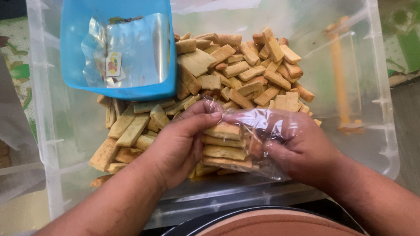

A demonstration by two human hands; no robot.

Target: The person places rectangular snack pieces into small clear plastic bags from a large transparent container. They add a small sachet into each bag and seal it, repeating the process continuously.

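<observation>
Crosswise, stacked biscuits [224, 146] in clear bag [262, 126], both hands

A patterned mat [404, 41] in green and cream lies at the upper right, and more of the same pattern [15, 65] shows at the far left. Below the mat on the right runs a strip of bare grey-brown floor [409, 131], meeting the mat along a slanted edge. A dark patch [12, 8] fills the upper left corner above the left pattern. The light is soft and even, without hard shadows.
</observation>
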